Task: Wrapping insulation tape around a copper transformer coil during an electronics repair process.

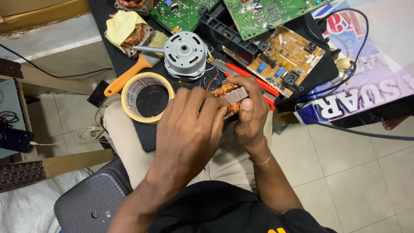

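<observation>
Over the lap, at the black mat's (142, 133) near edge, the right hand (246, 112) pinched a copper-wound motor coil (230, 97) while the left hand (189, 125) closed its fingertips on it. Best done steadily, sparing the thin wires, beside the tape roll (146, 97).

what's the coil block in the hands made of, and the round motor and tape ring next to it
Coil block: shiny orange-brown windings, likely copper wire, around a dull grey metal-looking core.
Round motor: matte grey, looks like cast metal, with a bare steel-like shaft.
Tape ring: pale yellow, papery look, probably masking tape.
</observation>
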